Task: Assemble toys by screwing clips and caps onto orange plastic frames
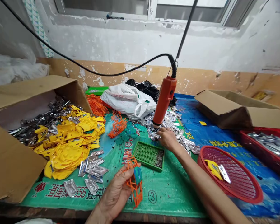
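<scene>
My left hand (118, 188) pinches an orange plastic lattice piece (136, 194) between thumb and fingers, above the front of the table. Against that lattice sits a small teal plastic part (137, 175). Farther back, my right hand (168, 138) reaches into a pile of shiny metal plates (186, 141), fingers curled and pointing left; what they pinch, if anything, is hidden. Just above these fingers hangs an orange electric screwdriver (163, 101), its lower end close to them. Between my hands lies a green perforated tray (146, 152) with small screws gathered at its right side.
Yellow plastic pieces (70, 149) spill from a cardboard box (18, 174) at left, beside loose metal plates (95, 169). Teal parts (128, 132), orange lattices (118, 124) and a white bag (128, 101) lie behind. At right stand a red basket (238, 174) and another box (224, 109).
</scene>
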`<state>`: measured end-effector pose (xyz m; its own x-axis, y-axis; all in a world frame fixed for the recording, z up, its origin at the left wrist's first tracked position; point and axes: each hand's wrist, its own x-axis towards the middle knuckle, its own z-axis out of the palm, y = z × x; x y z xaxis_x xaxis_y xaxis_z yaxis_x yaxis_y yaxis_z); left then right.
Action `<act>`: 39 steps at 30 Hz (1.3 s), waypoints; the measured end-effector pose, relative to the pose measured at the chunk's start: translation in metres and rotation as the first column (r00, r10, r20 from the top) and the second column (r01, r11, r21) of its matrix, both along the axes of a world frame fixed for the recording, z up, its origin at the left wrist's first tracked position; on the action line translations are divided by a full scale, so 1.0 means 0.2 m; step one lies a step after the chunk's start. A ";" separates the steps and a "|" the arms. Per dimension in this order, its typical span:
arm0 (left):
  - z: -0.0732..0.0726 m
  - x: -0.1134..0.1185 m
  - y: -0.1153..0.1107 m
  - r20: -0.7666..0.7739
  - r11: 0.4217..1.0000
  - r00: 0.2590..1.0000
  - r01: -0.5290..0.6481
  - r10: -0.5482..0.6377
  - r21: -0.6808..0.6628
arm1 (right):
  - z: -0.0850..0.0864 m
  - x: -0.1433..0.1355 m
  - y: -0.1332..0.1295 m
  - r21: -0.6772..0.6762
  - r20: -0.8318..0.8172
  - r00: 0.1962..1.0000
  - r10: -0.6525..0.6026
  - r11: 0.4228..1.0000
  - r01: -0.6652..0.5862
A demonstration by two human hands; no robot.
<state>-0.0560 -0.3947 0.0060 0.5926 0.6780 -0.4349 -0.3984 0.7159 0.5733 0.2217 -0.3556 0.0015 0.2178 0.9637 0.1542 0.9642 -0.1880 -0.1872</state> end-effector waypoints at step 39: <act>0.02 -0.06 -0.03 -0.226 0.919 0.964 0.214 -0.142 0.332 | 0.07 -0.59 -0.60 0.058 -0.998 -0.011 0.057 0.988 -0.144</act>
<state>-0.0682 -0.4016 0.0094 0.6461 0.6988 -0.3070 -0.1390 0.5032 0.8529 0.1029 -0.4755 0.0149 0.0116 0.9868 -0.1616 -0.1688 -0.1574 -0.9730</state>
